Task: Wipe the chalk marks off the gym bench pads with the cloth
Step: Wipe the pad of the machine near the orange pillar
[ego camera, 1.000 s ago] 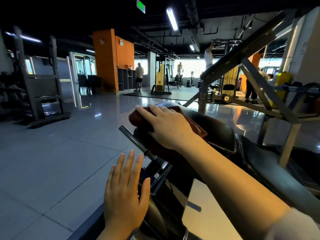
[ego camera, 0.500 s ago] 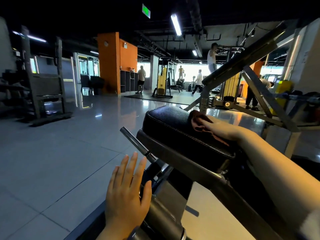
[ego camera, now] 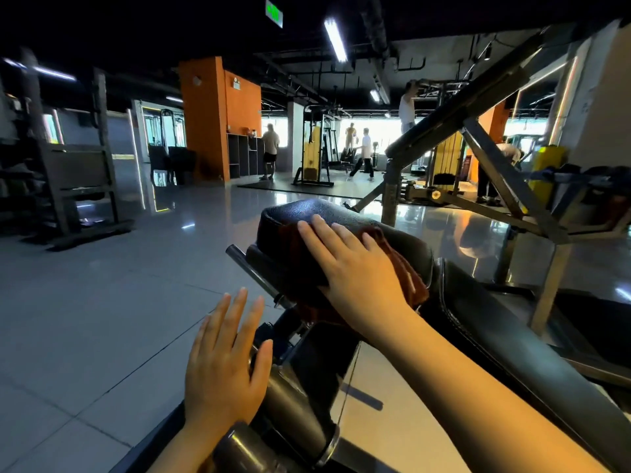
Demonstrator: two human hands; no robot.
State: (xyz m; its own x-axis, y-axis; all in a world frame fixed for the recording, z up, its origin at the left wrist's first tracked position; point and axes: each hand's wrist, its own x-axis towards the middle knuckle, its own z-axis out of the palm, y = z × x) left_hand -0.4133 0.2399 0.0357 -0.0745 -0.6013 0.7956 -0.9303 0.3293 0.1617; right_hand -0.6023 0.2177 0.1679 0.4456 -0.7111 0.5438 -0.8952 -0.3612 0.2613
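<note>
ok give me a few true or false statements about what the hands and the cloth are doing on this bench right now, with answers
1. The right hand lies flat on the cloth. True.
2. The cloth is bright blue. False: it is reddish brown.
3. The left hand holds a spray bottle. False: its fingers are straight and spread, holding nothing.
4. The cloth sits on the black seat pad. True; it also drapes over the pad's near edge.
5. The cloth lies on the floor. False: it is up on the pad under the right hand.
</note>
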